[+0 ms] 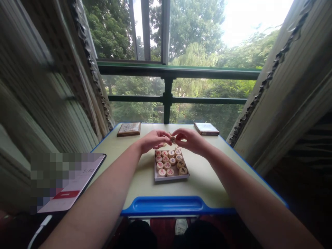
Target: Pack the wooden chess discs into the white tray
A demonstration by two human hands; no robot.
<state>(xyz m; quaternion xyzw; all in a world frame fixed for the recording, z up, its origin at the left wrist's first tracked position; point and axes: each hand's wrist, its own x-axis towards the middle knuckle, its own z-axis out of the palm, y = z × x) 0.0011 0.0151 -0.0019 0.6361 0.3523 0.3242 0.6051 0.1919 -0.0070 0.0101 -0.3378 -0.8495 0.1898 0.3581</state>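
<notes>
A round wooden Chinese chess piece (172, 139) with a dark character is held up between my two hands, above the far edge of a shallow white box. My left hand (155, 140) touches it from the left with its fingertips, fingers bent. On the right side, my right hand (190, 141) pinches the same piece between thumb and index finger. Inside the box (171, 178), several pieces stand in rows, red characters at the left, dark ones mostly at the right. A few loose pieces, one of them a pale disc (164, 144), lie behind the box, partly hidden by my fingers.
The pale table (138, 188) has a blue rim with a moulded blue tray (168, 204) at the front. A brown flat box (129, 129) and a white-topped one (206, 128) lie at the far corners. A tablet (75, 193) with a cable stands at left.
</notes>
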